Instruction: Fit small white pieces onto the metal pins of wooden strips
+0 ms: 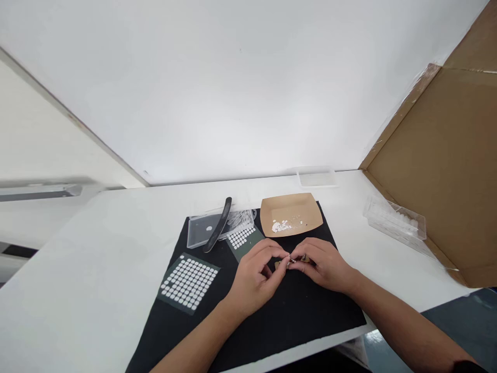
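2 closed pinches meet: the left hand (257, 272), at 9 o'clock, grips 1 tiny piece (292, 260) in the middle, and the right hand (326, 265) holds it from 3 o'clock; uneven pressure could flick it onto the black mat (306, 316)

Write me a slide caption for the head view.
Left hand and right hand hold a tiny piece over a black mat, near a tray of white bits.
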`<state>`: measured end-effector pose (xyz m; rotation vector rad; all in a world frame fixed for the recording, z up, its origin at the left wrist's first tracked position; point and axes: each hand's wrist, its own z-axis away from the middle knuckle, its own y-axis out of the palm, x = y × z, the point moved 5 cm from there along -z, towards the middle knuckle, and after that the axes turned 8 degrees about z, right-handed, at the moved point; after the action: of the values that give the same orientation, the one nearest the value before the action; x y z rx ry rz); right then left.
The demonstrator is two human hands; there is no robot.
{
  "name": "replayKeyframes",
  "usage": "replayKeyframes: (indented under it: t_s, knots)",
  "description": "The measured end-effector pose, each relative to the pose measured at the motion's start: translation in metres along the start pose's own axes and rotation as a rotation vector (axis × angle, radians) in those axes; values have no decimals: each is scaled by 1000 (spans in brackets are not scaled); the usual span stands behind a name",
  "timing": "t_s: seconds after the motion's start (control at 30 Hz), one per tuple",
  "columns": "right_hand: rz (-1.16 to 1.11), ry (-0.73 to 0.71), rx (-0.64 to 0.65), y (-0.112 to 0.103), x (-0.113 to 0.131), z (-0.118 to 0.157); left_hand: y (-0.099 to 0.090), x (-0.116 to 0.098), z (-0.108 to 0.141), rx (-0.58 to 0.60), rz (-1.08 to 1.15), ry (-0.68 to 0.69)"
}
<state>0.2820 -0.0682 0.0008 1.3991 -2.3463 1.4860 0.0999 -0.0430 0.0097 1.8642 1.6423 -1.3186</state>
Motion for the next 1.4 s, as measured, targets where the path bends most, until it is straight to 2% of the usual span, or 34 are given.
replayKeyframes:
  t_s: [0.23,0.37,0.57,0.87,1.17,1.4]
  knots:
    - [-30,-16,-32,-1,3,-1,2,5,0,26,107,-189]
    - [-71,-32,-61,-1,2,0,4,5,1,60,161,-233]
    - [-58,-73,-72,-2,2,1,3,1,1,80,113,-147]
    - [-24,-55,-134,-9,9,-3,0,-7,2,-20,-19,102]
    - [62,2,-211,-11,14,-4,1,-6,1,-47,10,98]
    - [236,-43,-224,-8,22,-4,2,-5,3,-90,-4,119]
